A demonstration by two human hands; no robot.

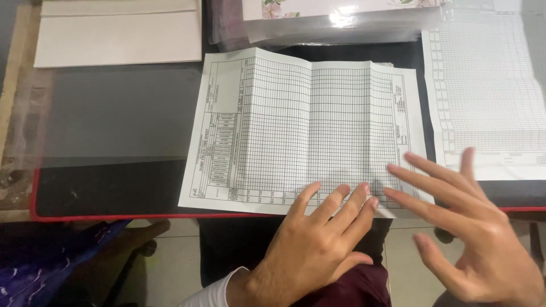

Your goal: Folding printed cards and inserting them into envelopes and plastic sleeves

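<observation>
White gridded paper, the form [307, 131], lies flat near the middle of our dark mat [102, 187], its near edge close to the mat's red border. Fold creases run across the form from far to near. Our left hand [318, 239] rests palm down on the form's near edge, fingers straight and close together, pinching nothing. Our right hand [472, 222] sits just to the right, fingers spread wide and flat; its fingertips reach over the form's near right corner, though we cannot tell whether they press on it. It grips nothing.

To the right, a second sheet [489, 91] with a similar grid lies on the mat, just beside the form. At the far left sit cream envelopes [119, 34]. At the far middle a clear plastic packet [335, 20] holds floral-printed paper. Pale floor tiles [176, 244] show below the mat's near edge.
</observation>
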